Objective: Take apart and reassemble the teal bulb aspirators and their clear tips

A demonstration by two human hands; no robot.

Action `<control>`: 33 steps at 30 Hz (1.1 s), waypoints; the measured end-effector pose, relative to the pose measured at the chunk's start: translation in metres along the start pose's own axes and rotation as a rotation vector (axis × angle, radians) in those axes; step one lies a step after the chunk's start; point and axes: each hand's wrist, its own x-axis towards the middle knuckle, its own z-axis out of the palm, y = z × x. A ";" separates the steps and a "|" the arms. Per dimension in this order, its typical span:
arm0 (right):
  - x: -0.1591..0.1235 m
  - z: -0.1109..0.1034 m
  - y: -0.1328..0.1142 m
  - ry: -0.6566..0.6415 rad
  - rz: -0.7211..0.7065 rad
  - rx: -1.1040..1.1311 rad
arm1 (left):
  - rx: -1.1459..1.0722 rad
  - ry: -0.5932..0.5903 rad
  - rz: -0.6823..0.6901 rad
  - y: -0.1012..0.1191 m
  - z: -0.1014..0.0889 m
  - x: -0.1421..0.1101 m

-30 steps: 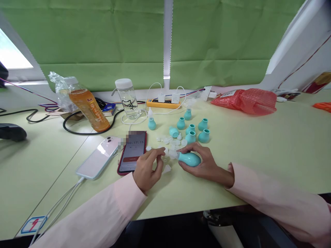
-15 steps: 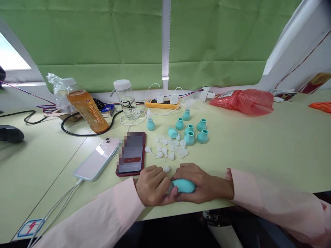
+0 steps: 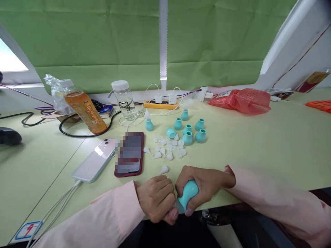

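Observation:
My right hand [image 3: 200,187] is wrapped round a turquoise rubber squeeze bulb [image 3: 190,191], its neck tilted down and left. My left hand [image 3: 157,198] is closed at that neck, pinching a translucent plastic piece [image 3: 179,206] against the bulb's mouth; my fingers hide most of the piece. Just beyond my left hand lies a white pointed nozzle tip [image 3: 164,169]. Farther back are several loose translucent nozzle parts [image 3: 169,156]. Behind them several turquoise bulbs stand mouth up, such as one bulb [image 3: 200,135], and another bulb [image 3: 171,132] lies on its side. One bulb [image 3: 149,124] wears a white tip.
A red-cased phone [image 3: 129,155] and a white phone [image 3: 95,160] on a cable lie to the left. Farther back stand a tilted tea bottle [image 3: 86,112], a clear water bottle [image 3: 126,101], a yellow power strip [image 3: 160,105] and a red plastic package [image 3: 240,101]. The table edge runs under my hands.
The bulb has turned from lying level to neck down, nearer the table edge. My right hand has rotated with it, and my left hand has shifted slightly toward me.

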 end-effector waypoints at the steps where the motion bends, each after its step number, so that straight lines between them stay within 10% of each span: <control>1: -0.001 -0.004 0.000 -0.067 0.040 0.023 | 0.002 -0.003 0.024 -0.001 -0.001 -0.002; 4: -0.005 -0.018 0.000 -0.136 0.096 0.051 | 0.071 -0.025 0.019 -0.007 -0.002 -0.006; 10: -0.020 -0.058 -0.010 0.153 -0.182 0.041 | 0.230 -0.298 -0.211 -0.019 0.011 -0.012; 18: -0.047 -0.084 -0.022 0.453 0.000 -0.850 | 0.380 -0.665 -0.543 -0.024 0.012 -0.013; 33: -0.042 -0.079 -0.013 0.500 0.274 -1.191 | 0.390 -0.498 -0.645 -0.023 0.011 -0.010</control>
